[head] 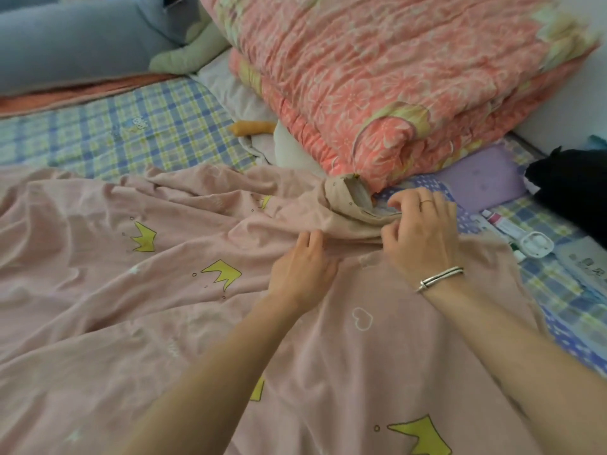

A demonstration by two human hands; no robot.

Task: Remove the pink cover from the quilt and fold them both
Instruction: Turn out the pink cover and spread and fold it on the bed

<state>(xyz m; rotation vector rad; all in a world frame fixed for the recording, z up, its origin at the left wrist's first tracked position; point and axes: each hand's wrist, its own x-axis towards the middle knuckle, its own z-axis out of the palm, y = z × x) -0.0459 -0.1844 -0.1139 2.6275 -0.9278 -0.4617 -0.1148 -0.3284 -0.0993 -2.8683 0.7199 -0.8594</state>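
Note:
The pink cover (131, 290), printed with yellow crowns and white hearts, lies spread and wrinkled over the bed in front of me. The quilt (394, 77), coral with a pale floral print, sits folded in a thick stack at the back right, apart from the cover. My right hand (423, 234), with a ring and a silver bracelet, grips the bunched beige edge of the cover with its snap buttons, just in front of the quilt. My left hand (302, 267) rests on the cover beside it, fingers tucked at a fold.
A blue and yellow plaid sheet (115, 126) covers the mattress. A grey body pillow (65, 44) lies at the back left. At the right edge lie a black garment (578, 188), a tube, a small white case (535, 244) and a purple pad (479, 178).

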